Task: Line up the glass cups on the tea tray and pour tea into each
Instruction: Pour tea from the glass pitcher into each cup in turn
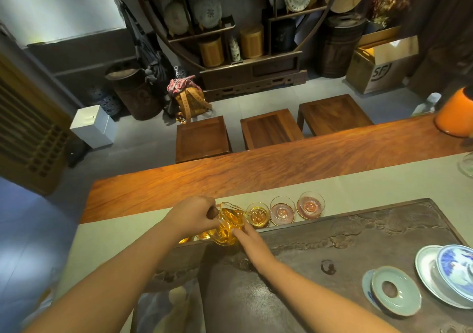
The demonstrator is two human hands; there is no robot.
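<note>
Three glass cups show clearly in a row along the far edge of the tea tray point(332, 268): a filled cup point(258, 215) holding amber tea just right of the glass pitcher point(227, 224), then a second cup point(282, 210) and a third cup point(310, 205), both with a pinkish look and no amber tea that I can make out. More amber glass shows left of the pitcher, mostly hidden by the left forearm, so how many cups stand there cannot be told. The pitcher is tilted, its spout over the filled cup, and it holds amber tea. The left hand point(195, 215) is closed around the pitcher's dark handle. The right hand point(249, 238) has its fingers extended, fingertips resting on the pitcher's near side. The dark carved tray lies on a pale runner point(384, 184) on the wooden counter point(256, 168). Far right of the pitcher, on the tray, sit a pale green saucer point(395, 290) and a blue-and-white bowl point(455, 264) on a grey plate point(425, 271). Beyond the counter stand three wooden stools point(268, 130).
</note>
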